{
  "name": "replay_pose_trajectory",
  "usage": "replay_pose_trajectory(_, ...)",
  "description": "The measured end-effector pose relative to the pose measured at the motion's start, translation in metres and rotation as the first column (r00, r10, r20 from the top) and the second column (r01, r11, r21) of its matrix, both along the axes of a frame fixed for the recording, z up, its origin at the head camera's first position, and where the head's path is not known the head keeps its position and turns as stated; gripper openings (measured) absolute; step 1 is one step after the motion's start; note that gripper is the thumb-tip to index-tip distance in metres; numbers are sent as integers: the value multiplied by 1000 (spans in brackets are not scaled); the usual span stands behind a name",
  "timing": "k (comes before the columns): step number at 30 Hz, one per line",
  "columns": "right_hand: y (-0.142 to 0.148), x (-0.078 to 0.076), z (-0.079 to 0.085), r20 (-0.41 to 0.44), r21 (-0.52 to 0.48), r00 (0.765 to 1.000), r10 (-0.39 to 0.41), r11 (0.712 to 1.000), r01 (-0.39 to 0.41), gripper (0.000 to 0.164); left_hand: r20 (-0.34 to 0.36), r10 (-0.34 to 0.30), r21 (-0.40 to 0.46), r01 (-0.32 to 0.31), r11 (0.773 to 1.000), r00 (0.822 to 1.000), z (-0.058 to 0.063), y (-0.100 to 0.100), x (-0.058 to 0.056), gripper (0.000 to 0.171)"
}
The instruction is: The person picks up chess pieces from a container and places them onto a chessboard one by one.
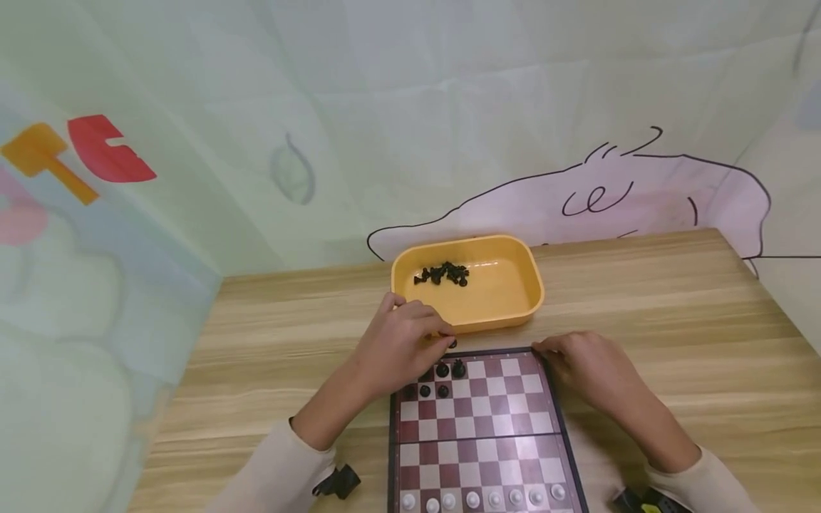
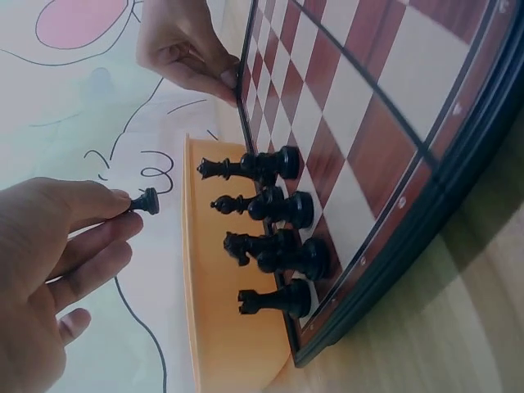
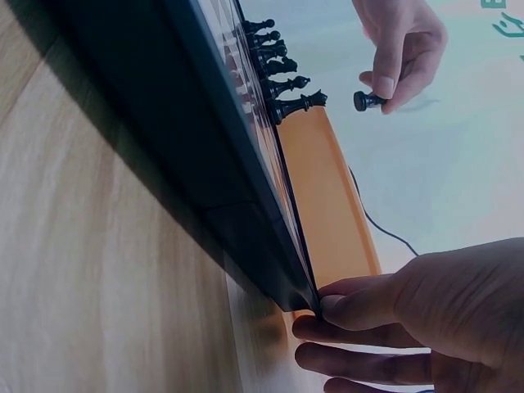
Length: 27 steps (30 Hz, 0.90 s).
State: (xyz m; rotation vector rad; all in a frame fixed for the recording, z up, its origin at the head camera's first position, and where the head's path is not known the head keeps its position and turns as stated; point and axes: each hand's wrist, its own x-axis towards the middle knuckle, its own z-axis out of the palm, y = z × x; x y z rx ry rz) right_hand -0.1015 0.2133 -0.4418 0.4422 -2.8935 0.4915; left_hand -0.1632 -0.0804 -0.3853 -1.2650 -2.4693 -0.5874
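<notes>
While the yellow tub [image 1: 503, 288] holds black chessmen [image 1: 437, 273], left hand [image 1: 400, 343] pinches another piece [image 2: 147, 202], right hand [image 1: 591, 369] the chessboard [image 1: 482, 427].

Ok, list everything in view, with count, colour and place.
Chessboard: one, reddish-brown and white with black edges, on the table.
Held piece: one, black, in the left hand's pinch.
Black pieces on the board: several, partly hidden, black, far left part.
White pieces: eight visible, white, near end of the board.
Loose pieces: heap, uncountable, black, inside the tray.
Tray: one, yellow, beyond the board.
Table: one, light wood-grain, underneath.
Backdrop: pale green, printed drawings, behind the table.
Wrist gear: two, mostly black, at the wrists.
Sleeves: two, cream, on the forearms.
Left hand: one, over the board's far left.
Right hand: one, pinching the board's far right corner.
</notes>
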Motion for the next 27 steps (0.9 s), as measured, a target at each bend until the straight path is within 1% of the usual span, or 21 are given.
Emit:
replay_pose_trajectory(3, 0, 0, 0, -1, -1, 1000, 0, 1000, 0, 15, 1, 4, 5, -4, 1000, 1000, -1, 1, 3, 10)
replay_pose_trajectory(8, -1, 1, 0, -2, 6, 1000, 3, 1000, -3, 15, 7, 3, -15, -3, 1000, 1000, -5, 0, 9, 11)
replay_pose_trajectory(18, 1, 2, -1, -4, -2, 1000, -8, 1000, 8, 15, 4, -57, -40, 57, 998, 998, -16, 4, 21, 8)
replay_pose_trajectory(24, 1, 2, -1, -4, 0, 1000, -9, 1000, 9, 15, 22, -79, -57, 80, 995, 997, -22, 5, 25, 9)
replay_pose_trajectory(27, 1, 2, 0, -5, 1, 1000, -3, 1000, 3, 14, 18, -87, -58, 88, 994, 996, -24, 6, 27, 9)
